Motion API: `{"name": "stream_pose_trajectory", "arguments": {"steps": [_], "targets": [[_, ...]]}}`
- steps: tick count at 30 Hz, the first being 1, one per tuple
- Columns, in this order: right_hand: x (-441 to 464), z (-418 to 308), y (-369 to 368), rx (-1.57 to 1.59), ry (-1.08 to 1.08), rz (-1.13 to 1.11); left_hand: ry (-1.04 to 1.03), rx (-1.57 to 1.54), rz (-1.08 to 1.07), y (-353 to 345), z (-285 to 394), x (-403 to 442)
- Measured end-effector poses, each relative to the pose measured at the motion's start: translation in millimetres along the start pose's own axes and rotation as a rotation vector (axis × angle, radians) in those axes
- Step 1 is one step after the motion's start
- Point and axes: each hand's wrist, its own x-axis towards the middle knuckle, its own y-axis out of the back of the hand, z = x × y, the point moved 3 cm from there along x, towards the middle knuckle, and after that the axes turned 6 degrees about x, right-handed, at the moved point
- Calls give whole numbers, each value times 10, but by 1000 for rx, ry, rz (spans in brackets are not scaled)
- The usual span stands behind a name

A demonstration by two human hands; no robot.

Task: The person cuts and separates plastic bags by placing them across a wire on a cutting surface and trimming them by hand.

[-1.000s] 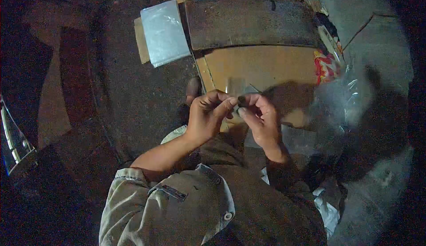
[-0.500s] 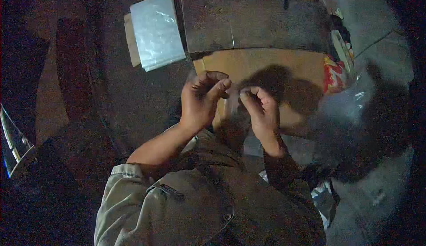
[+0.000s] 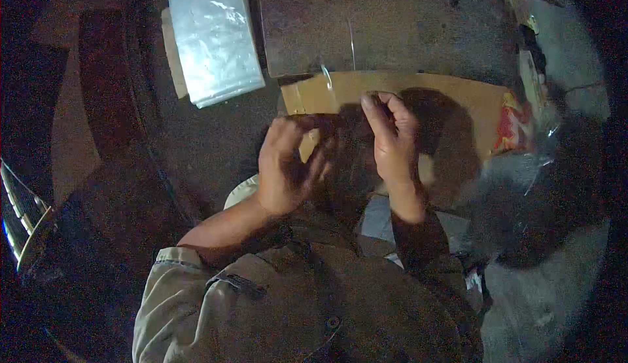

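My left hand (image 3: 288, 163) is raised in front of my chest, its thumb apart from the curled fingers; shadow dims the fingertips. Close by on the right, my right hand (image 3: 396, 137) has thumb and fingers drawn together in a pinch; whatever is between them is too small or too clear to make out. A thin shiny strip (image 3: 328, 78), seemingly clear plastic, glints above and between the hands. Beneath them lies a brown cardboard sheet (image 3: 451, 91) with the hands' shadow across it.
A stack of clear plastic sheets or bags (image 3: 219, 42) rests at the upper left. A dark worn board (image 3: 392, 29) lies beyond the cardboard. On the right are a red and yellow packet (image 3: 513, 124) and crumpled clear plastic (image 3: 530, 166).
My hands have moved apart; the left dropped and its fingers spread, while the right rose slightly. The shiny strip now shows above them. The view has shifted a little.
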Motion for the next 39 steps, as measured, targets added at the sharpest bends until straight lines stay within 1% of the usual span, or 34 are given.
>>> {"name": "stream_pose_trajectory", "arguments": {"steps": [1, 2, 4, 6, 8, 10, 12, 14, 15, 16, 18, 20, 24, 26, 27, 29, 33, 35, 39], "targets": [[44, 63, 2, 90, -13, 7, -91, 253, -80, -17, 123, 6], [53, 76, -3, 89, -23, 7, -185, 501, -163, -48, 171, 4], [75, 63, 11, -27, -27, 71, -203, 556, -205, -136, 192, 14], [106, 143, 15, -22, -54, 33, -203, 716, -246, -198, 288, 30], [90, 311, 23, 250, -88, 78, -219, 756, -262, -264, 282, 58], [75, 237, 15, 222, -73, 83, -252, 839, -211, -323, 332, 119], [67, 229, 23, 191, -58, 91, -261, 862, -205, -380, 274, 159], [61, 281, 41, 275, -29, 69, -256, 944, -223, -412, 250, 182], [52, 447, 48, 274, -31, 69, -254, 944, -224, -417, 247, 202], [46, 608, 57, 235, 36, 196, -238, 946, -242, -423, 246, 223], [7, 674, 152, 194, 103, 323, -221, 948, -260, -445, 223, 259], [20, 307, 89, 181, -123, 101, -206, 899, -242, -454, 198, 279], [31, 317, 96, 85, -100, 105, -219, 969, -187, -444, 172, 277], [21, 210, 62, 175, -246, 55, -227, 951, -188, -447, 156, 270], [24, 208, 65, 175, -247, 56, -227, 951, -189, -449, 156, 271], [39, 190, 77, 53, -206, 53, -202, 947, -204, -451, 156, 279], [7, 145, 33, 43, -177, 76, -210, 954, -190, -464, 146, 291], [11, 139, 21, 60, -48, 135, -199, 943, -187, -470, 133, 293], [22, 123, 29, 74, -84, 93, -211, 939, -183, -460, 123, 295]]}}
